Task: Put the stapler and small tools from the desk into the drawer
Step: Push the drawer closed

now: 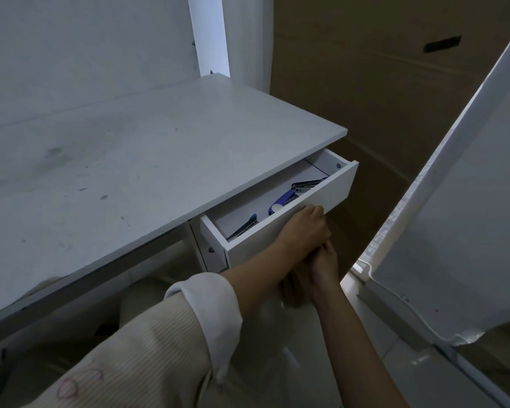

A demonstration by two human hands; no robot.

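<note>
The white drawer (337,187) under the desk's right end stands partly open. Inside lie a blue stapler (283,200), a dark metal tool (306,184) toward the right end, and another dark tool with a blue tip (243,228) at the left end. My left hand (304,228) rests on the drawer front, its fingers curled over the top edge. Just below it, at the front panel's lower edge, is my right hand (321,266); its fingers are hidden behind my left hand.
The white desk top (130,160) is bare, with a few dark smudges. A brown cardboard surface (380,98) rises behind the drawer. At the right leans a white panel (468,216). My lap and the pale floor lie below.
</note>
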